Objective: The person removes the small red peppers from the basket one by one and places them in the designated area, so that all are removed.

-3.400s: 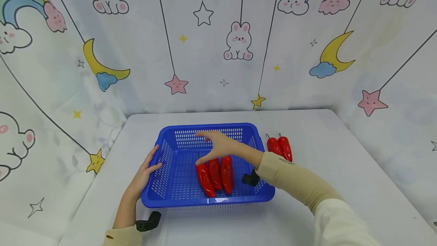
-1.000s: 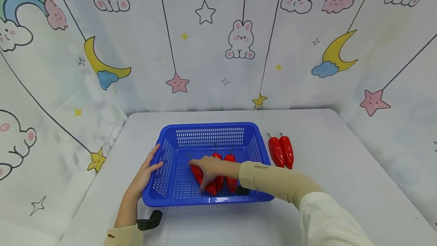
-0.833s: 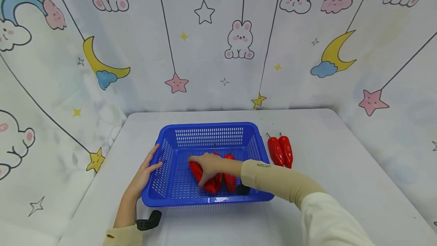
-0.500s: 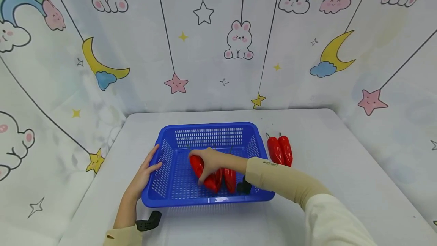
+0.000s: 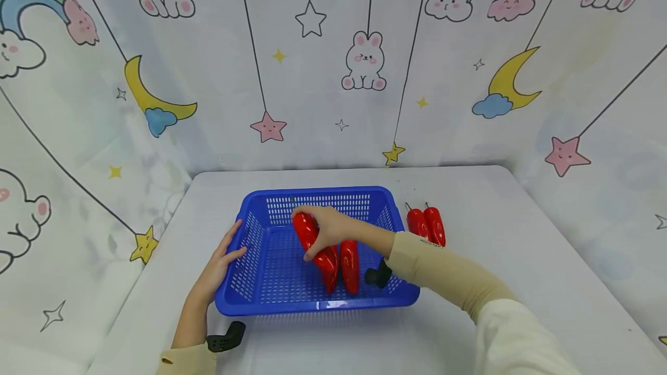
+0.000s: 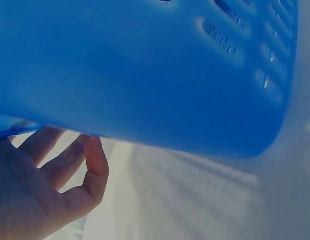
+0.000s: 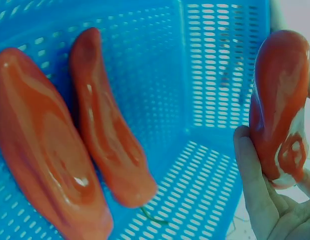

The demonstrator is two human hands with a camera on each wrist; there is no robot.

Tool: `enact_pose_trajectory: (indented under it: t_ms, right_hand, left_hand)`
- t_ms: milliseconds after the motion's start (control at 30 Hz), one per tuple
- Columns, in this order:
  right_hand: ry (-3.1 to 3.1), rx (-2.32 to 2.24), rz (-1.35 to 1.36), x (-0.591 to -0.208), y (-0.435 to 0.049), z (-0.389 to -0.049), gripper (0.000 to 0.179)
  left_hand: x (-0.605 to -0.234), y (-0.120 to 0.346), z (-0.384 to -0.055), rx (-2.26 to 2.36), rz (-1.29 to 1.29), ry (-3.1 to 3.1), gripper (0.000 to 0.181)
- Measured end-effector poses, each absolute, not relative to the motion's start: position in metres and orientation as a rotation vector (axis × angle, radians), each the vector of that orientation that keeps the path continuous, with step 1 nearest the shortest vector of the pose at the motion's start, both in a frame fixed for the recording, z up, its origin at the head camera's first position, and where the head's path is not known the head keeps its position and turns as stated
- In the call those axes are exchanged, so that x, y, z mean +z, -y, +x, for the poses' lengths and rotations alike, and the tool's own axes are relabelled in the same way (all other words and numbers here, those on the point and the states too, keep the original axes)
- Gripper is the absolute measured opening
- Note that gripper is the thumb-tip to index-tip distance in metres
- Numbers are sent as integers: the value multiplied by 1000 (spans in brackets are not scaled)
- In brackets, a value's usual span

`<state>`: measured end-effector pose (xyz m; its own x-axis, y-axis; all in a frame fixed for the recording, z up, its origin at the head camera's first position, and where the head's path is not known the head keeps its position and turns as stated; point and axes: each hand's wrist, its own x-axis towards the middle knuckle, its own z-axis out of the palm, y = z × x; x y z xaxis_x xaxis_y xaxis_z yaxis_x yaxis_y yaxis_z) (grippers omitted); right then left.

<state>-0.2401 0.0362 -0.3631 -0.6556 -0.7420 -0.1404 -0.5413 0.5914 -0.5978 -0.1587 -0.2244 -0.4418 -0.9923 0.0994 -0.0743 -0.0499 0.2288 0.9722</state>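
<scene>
My right hand [image 5: 329, 225] grips a glossy red chili pepper [image 5: 304, 229] between thumb and fingers, raised over the blue basket [image 5: 281, 308]. The right wrist view shows this chili pepper [image 7: 280, 100] clear of the others, near a slotted wall. Below it, two more red chili peppers lie side by side on the slotted floor: one at the right [image 5: 350, 268], one partly covered in the head view [image 5: 329, 275]. At the basket's left side, my left hand [image 5: 221, 265] holds the rim, thumb over the edge; bent fingers [image 6: 97, 162] meet its underside in the left wrist view.
Two red chili peppers [image 5: 418, 223] lie together on the white table [image 5: 521, 282], just right of the basket. Behind the table hangs a white cloth [image 5: 323, 97] printed with stars, moons and rabbits. Dark camera mounts [image 5: 227, 337] sit on both wrists.
My right hand went down into the basket, took hold of the leftmost chili pepper and has lifted it up and back. The left hand and basket have stayed put.
</scene>
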Motion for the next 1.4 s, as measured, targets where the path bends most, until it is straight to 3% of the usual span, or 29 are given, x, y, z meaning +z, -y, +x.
enact_pose_trajectory:
  t_ms: [833, 1400]
  right_hand:
    - [-2439, -1116, -866, -324, -92, -246, 76]
    - [-2366, -1257, -789, -323, -136, -248, 73]
  left_hand:
    - [-441, 224, -160, 1865, 37, -2369, 59]
    - [-440, 225, -160, 1858, 23, -2356, 60]
